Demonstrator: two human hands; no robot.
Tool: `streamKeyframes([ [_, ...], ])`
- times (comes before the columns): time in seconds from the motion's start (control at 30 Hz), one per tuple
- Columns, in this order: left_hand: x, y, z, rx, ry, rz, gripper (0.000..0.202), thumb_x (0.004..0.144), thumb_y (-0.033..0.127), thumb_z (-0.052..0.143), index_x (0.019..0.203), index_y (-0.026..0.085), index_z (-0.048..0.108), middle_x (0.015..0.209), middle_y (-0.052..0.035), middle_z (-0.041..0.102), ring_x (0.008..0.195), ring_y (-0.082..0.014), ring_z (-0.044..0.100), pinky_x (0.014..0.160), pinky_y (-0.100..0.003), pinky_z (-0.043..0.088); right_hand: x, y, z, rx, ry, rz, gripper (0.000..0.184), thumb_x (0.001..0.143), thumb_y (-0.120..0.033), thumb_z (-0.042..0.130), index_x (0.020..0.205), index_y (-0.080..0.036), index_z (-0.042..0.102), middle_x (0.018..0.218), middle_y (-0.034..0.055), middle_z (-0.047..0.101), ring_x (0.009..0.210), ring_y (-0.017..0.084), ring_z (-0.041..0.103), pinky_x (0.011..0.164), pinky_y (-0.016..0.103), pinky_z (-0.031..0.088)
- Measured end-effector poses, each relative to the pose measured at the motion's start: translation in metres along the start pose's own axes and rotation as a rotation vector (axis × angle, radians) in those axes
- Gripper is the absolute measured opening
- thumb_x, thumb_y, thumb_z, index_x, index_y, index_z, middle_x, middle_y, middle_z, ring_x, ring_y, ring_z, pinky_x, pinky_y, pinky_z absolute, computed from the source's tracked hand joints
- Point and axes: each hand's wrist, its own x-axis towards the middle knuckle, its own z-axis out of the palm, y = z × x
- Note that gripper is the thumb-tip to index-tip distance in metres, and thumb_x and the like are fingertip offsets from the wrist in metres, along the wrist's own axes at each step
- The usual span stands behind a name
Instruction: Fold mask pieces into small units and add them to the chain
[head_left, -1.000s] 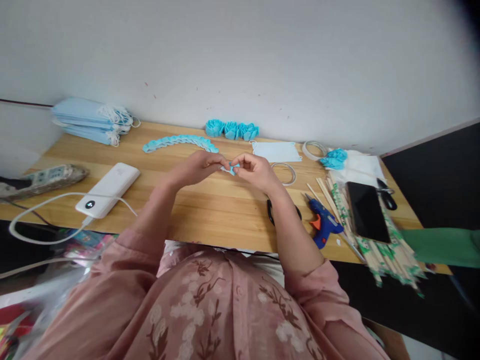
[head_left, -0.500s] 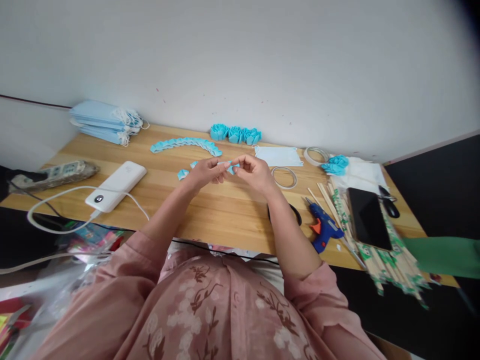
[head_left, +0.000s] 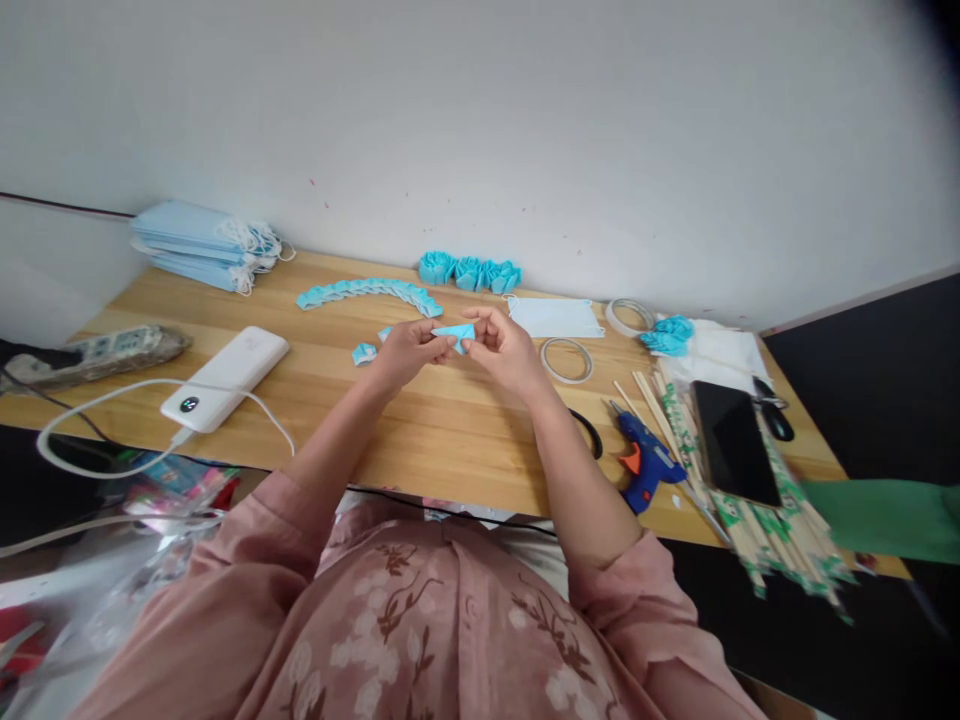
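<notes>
Between my two hands, just above the table, is a small folded piece of light-blue mask fabric (head_left: pixel 463 335). My left hand (head_left: pixel 411 350) pinches its left end with thumb and fingers. On the other side my right hand (head_left: pixel 501 352) grips the right end, thumb below. Beside my left hand lies a small folded blue piece (head_left: pixel 364 354), and another is partly hidden behind that hand. Farther back, a curved row of folded blue pieces (head_left: pixel 371 288) rests on the wood. Blue fabric roses (head_left: pixel 469 272) stand by the wall.
Stacked face masks (head_left: pixel 199 240), a power strip (head_left: pixel 105 355) and a white power bank (head_left: pixel 225 380) are at left. To the right are a single mask (head_left: pixel 555 316), a tape roll (head_left: pixel 566 361), a blue glue gun (head_left: pixel 646 458), wooden chopsticks (head_left: pixel 765 540) and a phone (head_left: pixel 735 440).
The folded piece has turned in my fingers and more of its blue face shows. My right fingers have lifted slightly. The whole view has shifted a little.
</notes>
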Motion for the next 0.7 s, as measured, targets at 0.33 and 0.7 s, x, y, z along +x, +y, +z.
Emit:
streamKeyframes([
  [0.33,0.001,-0.005,0.000,-0.001,0.000,0.019,0.042,0.066,0.053,0.076,0.078,0.015,0.063,0.063,-0.0005,0.064,0.059,-0.0116,0.057,0.063,-0.026,0.048,0.000,0.002,0.001,-0.035,0.014,0.018,0.038,0.079,-0.025,0.062,0.117,-0.023,0.062,0.077,-0.0040,0.051,0.069,0.011,0.051,0.066,0.025,0.042],
  [0.7,0.003,-0.011,0.002,0.066,0.037,0.062,0.033,0.071,0.045,0.071,0.082,0.015,0.062,0.063,0.0001,0.064,0.057,-0.0112,0.058,0.059,-0.024,0.047,-0.001,0.009,0.003,-0.048,-0.009,0.053,0.038,0.081,-0.030,0.061,0.118,-0.023,0.065,0.079,-0.0026,0.053,0.070,0.012,0.051,0.068,0.026,0.043],
])
